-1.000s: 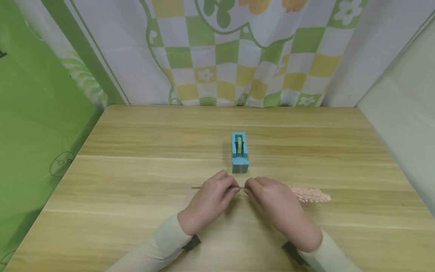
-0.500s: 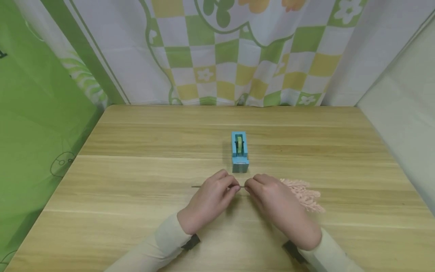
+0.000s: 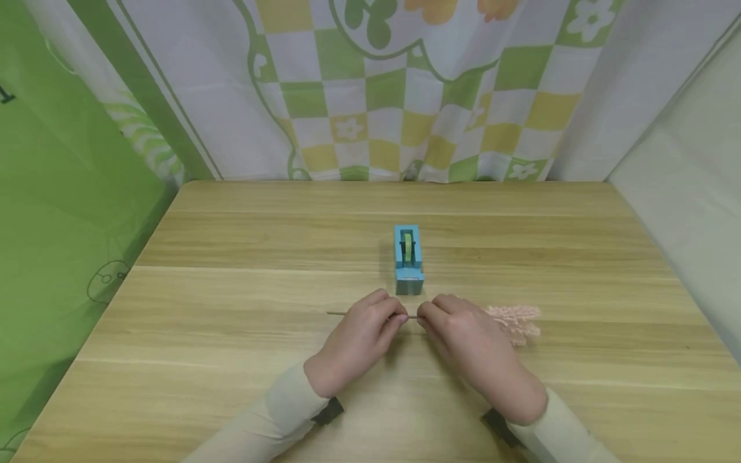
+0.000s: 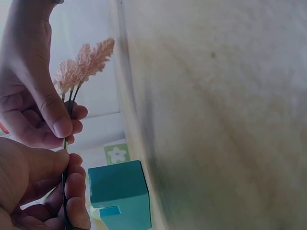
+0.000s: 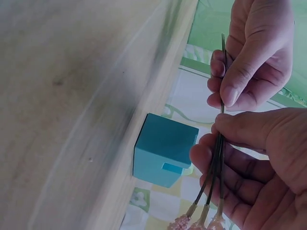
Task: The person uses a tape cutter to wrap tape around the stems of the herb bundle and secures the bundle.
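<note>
Both hands pinch a small bunch of artificial flowers with pink, feathery heads (image 3: 517, 321) and thin dark stems, lying crosswise in the head view. My left hand (image 3: 357, 339) holds the stems toward their bare end, which sticks out on its left. Close beside it, my right hand (image 3: 471, 344) pinches them nearer the heads. Three stems (image 5: 211, 177) spread apart below the right fingers in the right wrist view. Between the two hands a short pale yellowish band (image 4: 65, 143) shows on the stems. A blue tape dispenser (image 3: 408, 283) with a greenish roll stands just beyond the fingertips.
The wooden table (image 3: 260, 238) extends around the hands, its far edge meeting a checked curtain (image 3: 388, 90). A green cloth (image 3: 69, 193) hangs on the left, a pale wall (image 3: 689, 148) on the right. Dark wrist straps (image 3: 327, 411) show under the sleeves.
The flower heads have turned about the stems: lined up narrowly at first, then fanned out wide, now closer together. The bare end has risen slightly. Both hands stay nearly in place.
</note>
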`<state>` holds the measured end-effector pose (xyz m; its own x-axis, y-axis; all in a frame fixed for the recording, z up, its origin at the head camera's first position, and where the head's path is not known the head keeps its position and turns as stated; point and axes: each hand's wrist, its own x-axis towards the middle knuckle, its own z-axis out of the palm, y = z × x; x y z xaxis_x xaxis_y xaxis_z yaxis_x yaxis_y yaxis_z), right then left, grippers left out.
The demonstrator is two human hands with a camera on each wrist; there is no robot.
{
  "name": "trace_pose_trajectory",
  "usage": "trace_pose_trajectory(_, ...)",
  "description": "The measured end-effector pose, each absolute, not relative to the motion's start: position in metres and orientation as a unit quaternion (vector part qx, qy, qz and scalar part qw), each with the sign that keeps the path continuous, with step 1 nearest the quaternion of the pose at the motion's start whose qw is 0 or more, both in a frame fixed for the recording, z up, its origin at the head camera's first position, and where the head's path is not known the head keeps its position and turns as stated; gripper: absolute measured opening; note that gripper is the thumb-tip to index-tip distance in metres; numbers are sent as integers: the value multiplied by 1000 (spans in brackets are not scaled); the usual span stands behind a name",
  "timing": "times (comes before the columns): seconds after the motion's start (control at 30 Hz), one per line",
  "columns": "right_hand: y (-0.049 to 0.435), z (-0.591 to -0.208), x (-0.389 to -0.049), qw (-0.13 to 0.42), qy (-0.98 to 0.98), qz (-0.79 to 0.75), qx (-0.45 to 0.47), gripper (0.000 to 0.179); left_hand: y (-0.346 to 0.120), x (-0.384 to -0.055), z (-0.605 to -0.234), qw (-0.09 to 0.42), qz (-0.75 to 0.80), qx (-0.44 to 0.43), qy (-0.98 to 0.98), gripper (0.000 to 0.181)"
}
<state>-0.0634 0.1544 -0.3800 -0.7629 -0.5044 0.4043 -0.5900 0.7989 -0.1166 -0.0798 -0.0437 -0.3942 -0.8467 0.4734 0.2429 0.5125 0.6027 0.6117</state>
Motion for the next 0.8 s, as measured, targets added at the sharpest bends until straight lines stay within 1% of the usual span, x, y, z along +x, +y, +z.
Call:
trace_pose_trajectory(0.27, 154, -381, -63, 180, -929, 114, 303, 11, -43, -80, -397, 30, -349, -273, -896, 8)
trace_pose_trajectory(0.43, 154, -383, -66, 191, -925, 126, 303, 10, -43, -80, -397, 31, -340, -273, -899, 7)
trace_pose_trajectory(0.67, 154, -384, -68, 200, -923, 125, 302, 10, -43, -81, -395, 21, -329, -266, -906, 13)
trace_pose_trajectory(0.8, 154, -384, -69, 203, -924, 119, 300, 10, -44, -82, -396, 23, -325, -266, -907, 14)
